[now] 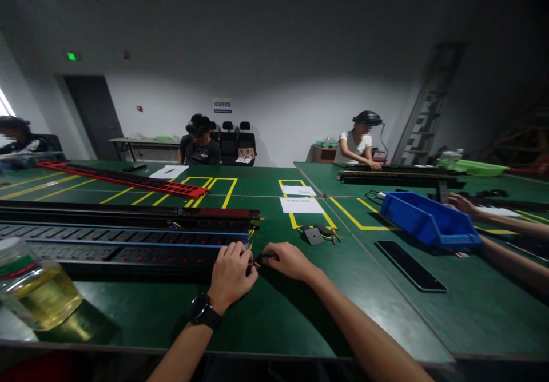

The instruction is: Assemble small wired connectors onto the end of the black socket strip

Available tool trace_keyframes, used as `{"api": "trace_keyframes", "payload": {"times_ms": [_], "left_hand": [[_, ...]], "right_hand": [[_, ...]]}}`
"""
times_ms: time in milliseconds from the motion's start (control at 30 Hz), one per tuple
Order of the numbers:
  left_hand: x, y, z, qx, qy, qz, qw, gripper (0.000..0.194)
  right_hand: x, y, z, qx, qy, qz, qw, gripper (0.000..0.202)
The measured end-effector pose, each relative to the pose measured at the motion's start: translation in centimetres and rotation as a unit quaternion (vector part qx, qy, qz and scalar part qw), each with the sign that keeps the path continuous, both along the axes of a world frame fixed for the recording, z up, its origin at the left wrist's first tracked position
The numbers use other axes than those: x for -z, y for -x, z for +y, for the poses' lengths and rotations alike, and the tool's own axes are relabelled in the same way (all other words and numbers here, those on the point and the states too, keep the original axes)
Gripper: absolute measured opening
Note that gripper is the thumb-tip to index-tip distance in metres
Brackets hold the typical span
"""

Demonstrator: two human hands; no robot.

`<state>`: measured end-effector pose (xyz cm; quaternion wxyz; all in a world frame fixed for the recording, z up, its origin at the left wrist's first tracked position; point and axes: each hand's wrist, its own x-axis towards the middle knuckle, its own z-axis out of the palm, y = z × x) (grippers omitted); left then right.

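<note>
A long black power strip (141, 254) with red-dotted outlets lies along the left of the table. At its right end my left hand (233, 272), with a black watch on the wrist, is closed, fingers curled around the strip's end and the thin wires there. Facing it, my right hand (288, 259) pinches a small dark piece (258, 259) by the wire ends; its exact kind is hidden by the fingers. Just beyond my right hand lie a square black end plate (314, 235) and black parts with yellow-green wires (332, 233).
Behind the strip lie more black strips (128, 216) and a red slotted rail (120, 179). A bottle of yellow liquid (43, 290) stands front left. To the right are a phone (409, 266), a blue bin (429, 222) and a co-worker's arms (510, 256). Paper sheets (302, 205) lie beyond my hands.
</note>
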<state>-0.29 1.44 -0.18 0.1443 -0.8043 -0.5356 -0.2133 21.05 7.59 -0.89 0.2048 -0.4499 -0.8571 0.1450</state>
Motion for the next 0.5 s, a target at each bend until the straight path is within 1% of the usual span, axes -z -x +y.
{"api": "trace_keyframes", "payload": {"times_ms": [33,100,200,267,333,400,500], "left_hand": [[0.0,0.0,0.0,0.000,0.000,-0.001,1.000,0.006],[-0.1,0.0,-0.1,0.001,-0.001,-0.005,1.000,0.006],[-0.1,0.0,0.0,0.006,0.000,-0.011,1.000,0.006],[-0.1,0.0,0.0,0.006,0.000,-0.013,1.000,0.007],[-0.1,0.0,0.0,0.004,0.001,-0.013,1.000,0.007],[-0.2,0.0,0.0,0.002,0.001,-0.013,1.000,0.008],[-0.2,0.0,0.0,0.003,0.001,-0.014,1.000,0.007]], "right_hand": [[-0.4,-0.8,0.3,0.028,-0.007,-0.004,1.000,0.019],[-1.1,-2.7,1.2,0.122,-0.029,-0.005,0.992,0.023],[-1.7,-5.8,2.4,0.277,-0.057,-0.034,0.958,0.029],[-1.6,-7.5,2.8,0.342,-0.062,-0.067,0.935,0.035],[-1.2,-8.5,2.9,0.368,-0.050,-0.097,0.924,0.045],[-0.7,-9.0,2.9,0.370,-0.030,-0.118,0.921,0.051],[-0.1,-8.9,2.9,0.361,-0.019,-0.133,0.923,0.052]]}}
